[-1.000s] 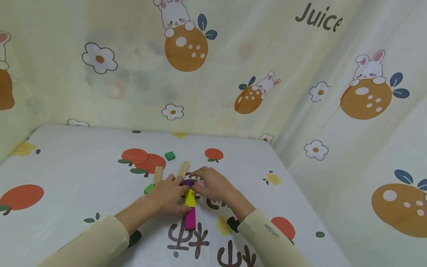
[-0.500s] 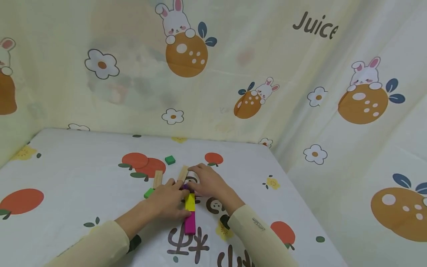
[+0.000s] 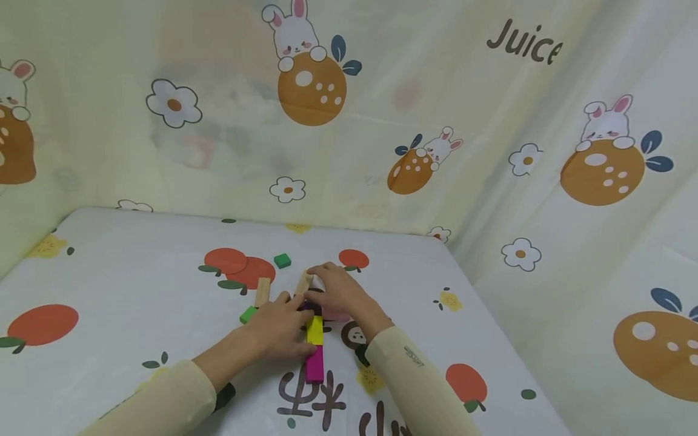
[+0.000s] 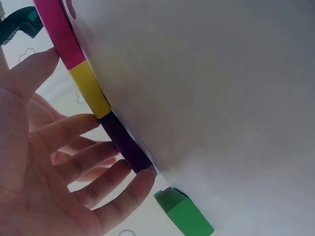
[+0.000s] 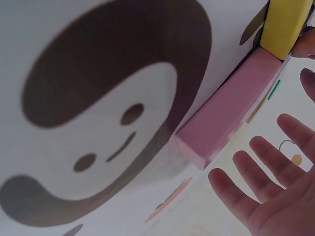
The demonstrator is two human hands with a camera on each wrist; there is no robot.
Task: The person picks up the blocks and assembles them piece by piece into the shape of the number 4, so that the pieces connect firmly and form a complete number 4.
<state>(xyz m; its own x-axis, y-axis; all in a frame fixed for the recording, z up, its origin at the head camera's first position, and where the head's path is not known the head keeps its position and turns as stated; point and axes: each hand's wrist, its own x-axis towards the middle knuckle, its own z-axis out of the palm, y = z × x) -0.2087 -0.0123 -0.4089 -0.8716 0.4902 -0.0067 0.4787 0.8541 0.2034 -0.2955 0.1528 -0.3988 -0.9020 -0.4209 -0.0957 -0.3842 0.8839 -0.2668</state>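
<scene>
A magenta block point(image 3: 314, 366), a yellow block point(image 3: 314, 331) and a dark purple block point(image 4: 125, 142) lie end to end in a row on the table. My left hand point(image 3: 275, 330) lies along the row's left side; in the left wrist view its fingertips touch the purple block and its thumb the magenta one. A pink block point(image 5: 231, 105) runs off sideways from the row near the yellow block. Over the row's far end is my right hand point(image 3: 343, 297), fingers extended and apart from the pink block in the right wrist view, its thumb near the yellow block.
Two pale wooden strips point(image 3: 263, 292) lie beyond the left hand, one partly covered by the hands. One green block point(image 3: 248, 314) sits left of the left hand, another green block point(image 3: 282, 260) farther back. A printed cloth point(image 3: 163, 254) covers the table; a patterned curtain point(image 3: 229, 157) stands behind.
My right hand has shifted slightly forward over the row's far end, and its forearm has swung left. More of the pink block shows beneath it. My left hand stays beside the row.
</scene>
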